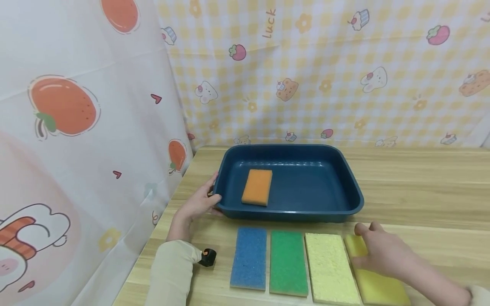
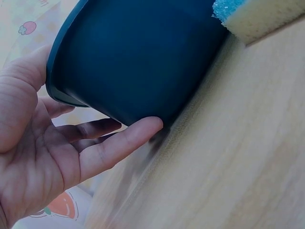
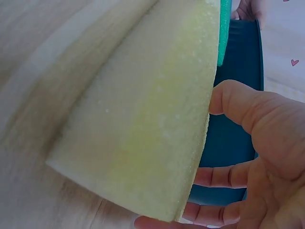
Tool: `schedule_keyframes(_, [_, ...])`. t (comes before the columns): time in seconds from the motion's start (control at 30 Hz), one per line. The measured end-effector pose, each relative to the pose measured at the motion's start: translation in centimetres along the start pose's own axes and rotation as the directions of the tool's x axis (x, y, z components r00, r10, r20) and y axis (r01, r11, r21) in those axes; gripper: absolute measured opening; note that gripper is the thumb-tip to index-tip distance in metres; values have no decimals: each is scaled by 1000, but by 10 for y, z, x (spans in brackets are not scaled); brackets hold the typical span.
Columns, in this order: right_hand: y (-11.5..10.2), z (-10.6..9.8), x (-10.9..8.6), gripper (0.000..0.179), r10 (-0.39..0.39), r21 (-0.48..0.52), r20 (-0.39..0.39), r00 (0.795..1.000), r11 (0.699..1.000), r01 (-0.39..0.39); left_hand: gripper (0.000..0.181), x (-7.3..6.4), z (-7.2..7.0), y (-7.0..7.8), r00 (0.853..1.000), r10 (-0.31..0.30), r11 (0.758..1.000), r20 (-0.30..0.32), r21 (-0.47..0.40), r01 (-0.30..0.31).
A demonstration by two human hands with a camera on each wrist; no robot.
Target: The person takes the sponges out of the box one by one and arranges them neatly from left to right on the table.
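Note:
A dark blue rectangular pan (image 1: 306,212) stands on the wooden table, with an orange sponge (image 1: 257,187) lying inside near its left end. My left hand (image 1: 200,199) holds that end, thumb over the rim and the other fingers along the outer wall, as the left wrist view shows too. At the right, my right hand (image 1: 386,250) grips a plain yellow sponge (image 1: 383,289) at its upper part. In the right wrist view the thumb (image 3: 228,98) meets the sponge's edge and the fingers curl around its end. Part of this sponge is hidden under the hand.
In front of the pan a blue sponge (image 1: 249,259), a green sponge (image 1: 289,263) and a pale yellow sponge (image 1: 332,267) lie side by side. A small black device (image 1: 208,257) sits at the left wrist. Patterned cloth (image 1: 325,55) hangs behind and at the left.

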State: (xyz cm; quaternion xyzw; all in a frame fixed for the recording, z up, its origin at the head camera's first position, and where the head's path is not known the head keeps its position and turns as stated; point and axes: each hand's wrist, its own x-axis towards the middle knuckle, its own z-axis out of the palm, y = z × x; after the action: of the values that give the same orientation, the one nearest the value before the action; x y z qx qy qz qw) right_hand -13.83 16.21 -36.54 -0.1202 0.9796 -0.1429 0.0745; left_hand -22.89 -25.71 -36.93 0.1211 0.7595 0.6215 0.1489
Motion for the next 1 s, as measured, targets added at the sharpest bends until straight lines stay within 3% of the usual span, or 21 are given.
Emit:
schedule_keyframes(0.37, [4,-1,1,64,-24,-4,-5,1000,1000,24,77,-1,-1,-1,1000,-3,1000,4,-6,3])
schedule_keyframes(0.57, [6,-17,3,65,-61,-39,-30,998,997,60,77,-1,1,2,1000,4,1000,1,-8,-4])
schedule_keyframes(0.73, [-14,-45,14,46,-151,-101,-68,986,984,144,78,0,0,3,1000,7,1000,1,-8,-7])
schedule_keyframes(1.0, [-63,-86,63,39,-244,-48,74,967,968,248,77,-1,0,0,1000,1,1000,-2,0,-1])
